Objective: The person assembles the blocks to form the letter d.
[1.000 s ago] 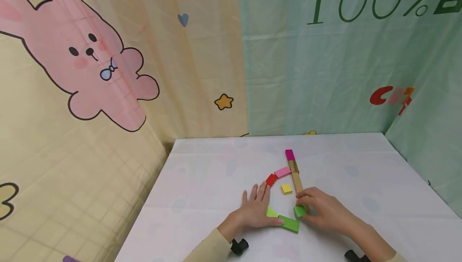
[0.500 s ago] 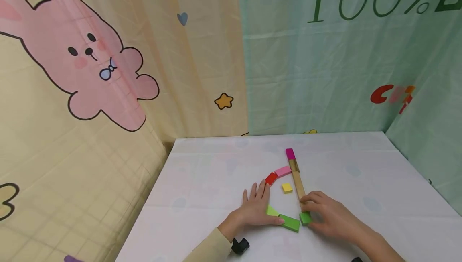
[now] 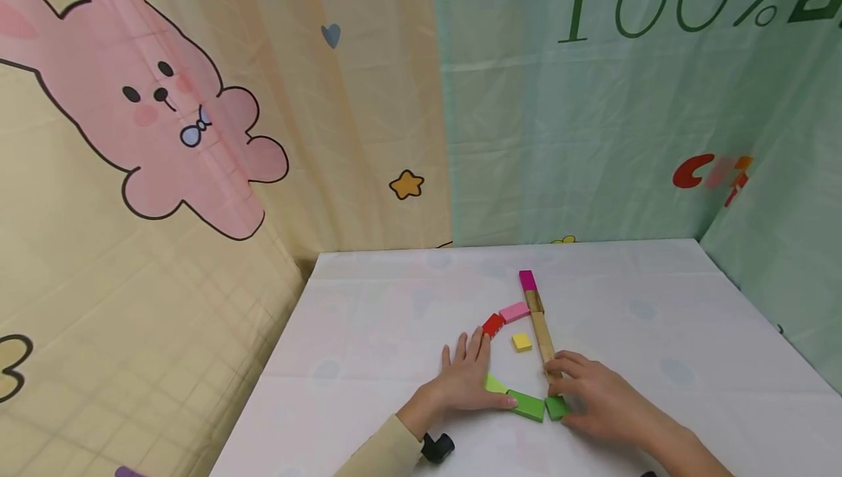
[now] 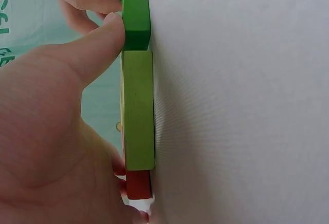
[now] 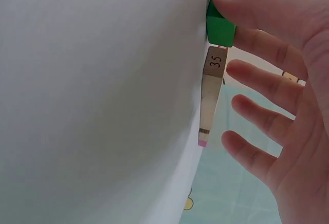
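My left hand lies over the blocks with fingers straight. Its thumb touches the long green block, and its fingertips reach the red block. Under its palm edge shows a light green block, partly covered; its side faces the left wrist view. My right hand pinches a small green block between thumb and index finger, right at the end of the long green one. Its other fingers are spread beside a natural wood block, marked 35 in the right wrist view.
The wood block lines up with a brown block and a magenta block toward the back. A pink block angles off beside them; a yellow block lies inside the curve. Printed curtains stand behind the white table.
My right hand has brought the small green block nearer the front and slightly right, up to the long green block's end. My left hand stays in place.
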Action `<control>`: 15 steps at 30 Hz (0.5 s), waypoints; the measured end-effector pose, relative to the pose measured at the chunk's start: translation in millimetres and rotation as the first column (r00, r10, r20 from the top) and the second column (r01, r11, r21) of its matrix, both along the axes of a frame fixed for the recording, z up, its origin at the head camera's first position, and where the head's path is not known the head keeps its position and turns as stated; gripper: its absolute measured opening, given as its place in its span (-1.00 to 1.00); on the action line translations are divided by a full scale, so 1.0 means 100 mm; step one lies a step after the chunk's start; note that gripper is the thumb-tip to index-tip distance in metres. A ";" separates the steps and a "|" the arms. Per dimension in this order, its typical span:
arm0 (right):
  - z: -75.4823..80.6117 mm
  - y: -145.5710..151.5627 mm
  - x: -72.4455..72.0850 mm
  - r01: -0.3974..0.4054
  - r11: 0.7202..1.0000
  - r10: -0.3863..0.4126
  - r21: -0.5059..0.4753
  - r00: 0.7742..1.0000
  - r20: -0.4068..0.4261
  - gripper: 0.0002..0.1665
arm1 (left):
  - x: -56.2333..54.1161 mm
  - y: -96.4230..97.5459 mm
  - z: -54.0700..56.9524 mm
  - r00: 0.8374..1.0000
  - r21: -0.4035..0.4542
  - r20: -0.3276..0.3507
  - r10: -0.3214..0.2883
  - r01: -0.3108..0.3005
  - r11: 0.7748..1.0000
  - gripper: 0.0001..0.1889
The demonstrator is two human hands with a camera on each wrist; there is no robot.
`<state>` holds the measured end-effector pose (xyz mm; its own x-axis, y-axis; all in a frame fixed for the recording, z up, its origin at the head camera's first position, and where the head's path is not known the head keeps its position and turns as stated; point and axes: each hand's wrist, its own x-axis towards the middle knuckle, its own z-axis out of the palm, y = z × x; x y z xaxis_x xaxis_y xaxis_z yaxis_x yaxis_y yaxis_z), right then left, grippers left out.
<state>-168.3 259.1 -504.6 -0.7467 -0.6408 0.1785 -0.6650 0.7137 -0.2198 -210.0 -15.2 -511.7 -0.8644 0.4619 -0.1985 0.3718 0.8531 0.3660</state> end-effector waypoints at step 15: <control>-0.03 -0.03 0.00 0.009 1.000 -0.009 0.015 1.000 0.009 -0.62 | 0.01 0.00 0.00 1.000 0.005 -0.002 0.006 -0.006 1.000 0.30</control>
